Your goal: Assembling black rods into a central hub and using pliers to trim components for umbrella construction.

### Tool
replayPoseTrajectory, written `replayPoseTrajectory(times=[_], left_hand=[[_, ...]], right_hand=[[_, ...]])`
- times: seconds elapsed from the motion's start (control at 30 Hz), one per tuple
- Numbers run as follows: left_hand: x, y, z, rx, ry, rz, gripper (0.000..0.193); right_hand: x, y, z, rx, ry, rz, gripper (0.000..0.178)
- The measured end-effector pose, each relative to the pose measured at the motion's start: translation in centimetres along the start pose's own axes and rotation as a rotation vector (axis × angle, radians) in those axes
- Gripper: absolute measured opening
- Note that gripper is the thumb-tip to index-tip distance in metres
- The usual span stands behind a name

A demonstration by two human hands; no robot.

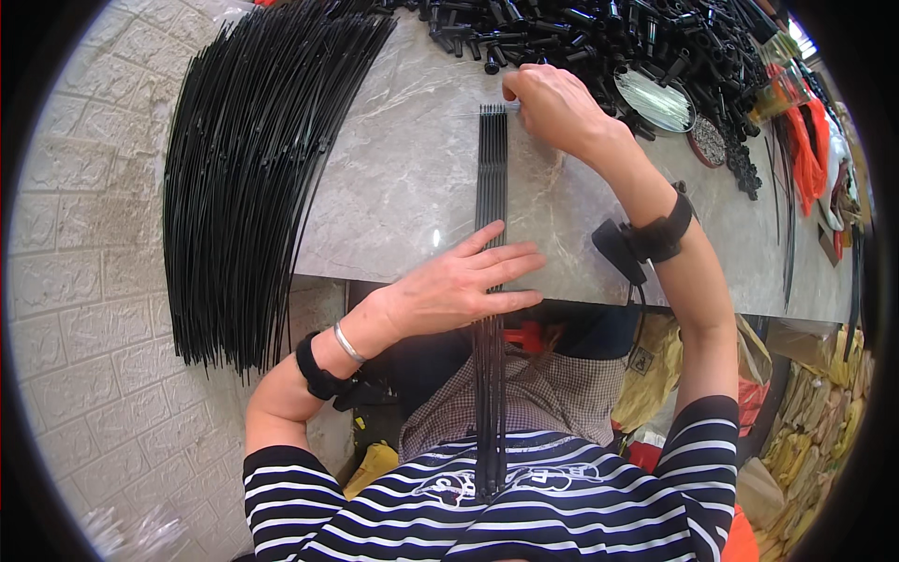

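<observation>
A narrow row of thin black rods (492, 173) lies side by side over the table's front edge, its near end reaching my striped shirt. My left hand (459, 281) rests flat across the row near the edge, fingers stretched and spread. Beside the far end of the row, my right hand (559, 105) is closed, thumb and fingers pinched together. A thin pale line crosses the rod tips towards those fingers; what they hold is too small to make out.
A large heap of loose black rods (257, 178) overhangs the table (393, 169) at the left. Black tubular parts (646, 37) pile up at the back. A dish of thin clear sticks (655, 101) and a bowl of small grey pieces (708, 142) stand at the right.
</observation>
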State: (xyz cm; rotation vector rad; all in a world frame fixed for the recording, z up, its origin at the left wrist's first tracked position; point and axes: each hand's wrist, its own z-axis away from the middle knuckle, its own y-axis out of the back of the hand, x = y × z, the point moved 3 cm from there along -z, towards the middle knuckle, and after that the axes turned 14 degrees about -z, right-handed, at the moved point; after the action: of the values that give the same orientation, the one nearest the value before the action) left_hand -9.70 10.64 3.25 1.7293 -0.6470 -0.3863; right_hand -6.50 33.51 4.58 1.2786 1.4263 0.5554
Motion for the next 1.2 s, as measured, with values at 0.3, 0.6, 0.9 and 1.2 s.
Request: replayPoseTrajectory(times=[0.3,0.6,0.9,1.2], left_hand=[[0.0,0.1,-0.1,-0.014,0.019,0.015,0.046],[0.0,0.1,0.0,-0.008,0.039,0.028,0.05],[0.0,0.0,0.2,-0.019,0.041,0.013,0.052],[-0.1,-0.2,-0.1,-0.011,0.011,0.007,0.048]], right_hand=[[0.6,-0.3,-0.3,0.07,-0.021,-0.179,0.016],[-0.5,0.9,1.9,0.096,-0.011,-0.129,0.016],[-1.1,0.1,2.0,0.011,-0.079,-0.104,0.024],[-1.2,0.8,3.4,0.29,0.194,-0.159,0.027]])
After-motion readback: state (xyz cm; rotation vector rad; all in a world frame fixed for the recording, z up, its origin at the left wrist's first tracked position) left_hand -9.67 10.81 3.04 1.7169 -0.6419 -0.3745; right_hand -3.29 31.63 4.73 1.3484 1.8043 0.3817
